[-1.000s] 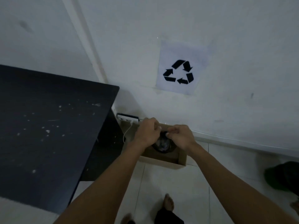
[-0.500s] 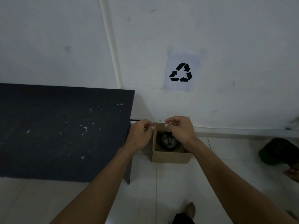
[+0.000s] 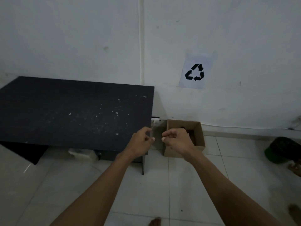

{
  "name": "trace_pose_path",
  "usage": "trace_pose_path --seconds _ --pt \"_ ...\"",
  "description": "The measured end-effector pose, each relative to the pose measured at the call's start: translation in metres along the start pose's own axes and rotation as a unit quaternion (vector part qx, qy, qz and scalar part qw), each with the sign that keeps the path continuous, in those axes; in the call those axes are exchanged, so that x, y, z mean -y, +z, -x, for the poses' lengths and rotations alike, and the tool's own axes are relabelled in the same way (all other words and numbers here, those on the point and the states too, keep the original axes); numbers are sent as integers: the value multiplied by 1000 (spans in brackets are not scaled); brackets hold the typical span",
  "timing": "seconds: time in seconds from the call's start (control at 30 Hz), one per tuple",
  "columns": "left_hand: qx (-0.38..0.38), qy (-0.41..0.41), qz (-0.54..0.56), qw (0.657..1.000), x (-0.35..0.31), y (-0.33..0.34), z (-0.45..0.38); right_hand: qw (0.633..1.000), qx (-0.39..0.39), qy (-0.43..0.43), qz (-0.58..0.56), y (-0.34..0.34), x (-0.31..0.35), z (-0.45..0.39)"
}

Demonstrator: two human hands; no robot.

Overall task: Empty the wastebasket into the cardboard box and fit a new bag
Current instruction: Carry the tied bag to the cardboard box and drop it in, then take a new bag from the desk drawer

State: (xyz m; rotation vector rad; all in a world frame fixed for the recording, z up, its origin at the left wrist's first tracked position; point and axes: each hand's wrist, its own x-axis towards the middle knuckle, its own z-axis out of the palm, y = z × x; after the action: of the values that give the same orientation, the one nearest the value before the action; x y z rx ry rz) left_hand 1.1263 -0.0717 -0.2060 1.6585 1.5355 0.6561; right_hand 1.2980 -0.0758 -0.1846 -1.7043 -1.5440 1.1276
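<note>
On the floor against the wall, the cardboard box (image 3: 197, 134) sits open-topped, just right of the dark counter (image 3: 73, 111) and below the recycling sign (image 3: 194, 72). Something dark lies inside the box; too dim to tell what. Both hands hover in front of it at about box-rim height, apart from each other with a small gap between. Left hand (image 3: 141, 142) has fingers curled, seemingly pinching something thin and pale, maybe a film or bag edge; can't confirm. Right hand (image 3: 176, 141) also curled in a pinch, partly covering the box's near-left corner; whether it holds anything, can't tell.

Key relation: box lies ahead and slightly right of the hands, right hand nearer. A dark rounded object with a green rim (image 3: 283, 150) sits well apart at far right on the floor, possibly the wastebasket. If so, the next move likely means turning right, and the right hand has the shorter reach.
</note>
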Motion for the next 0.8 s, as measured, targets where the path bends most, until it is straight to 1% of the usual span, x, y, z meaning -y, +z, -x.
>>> trace_pose_path --seconds 0.13,0.27,0.4,0.67,0.8 --pt "-2 -4 -22 1000 22 -12 60 1000 24 14 -15 37 -4 49" --pt "-8 -19 -34 999 49 -25 119 999 23 37 -29 79 -1 97" --pt "-3 -48 -16 999 80 -45 158 996 72 48 -27 121 8 132" --pt "-22 -54 3 998 138 -109 169 994 89 56 -10 202 43 127" --pt "-3 -52 0 999 170 -149 155 994 68 85 -18 250 64 107"
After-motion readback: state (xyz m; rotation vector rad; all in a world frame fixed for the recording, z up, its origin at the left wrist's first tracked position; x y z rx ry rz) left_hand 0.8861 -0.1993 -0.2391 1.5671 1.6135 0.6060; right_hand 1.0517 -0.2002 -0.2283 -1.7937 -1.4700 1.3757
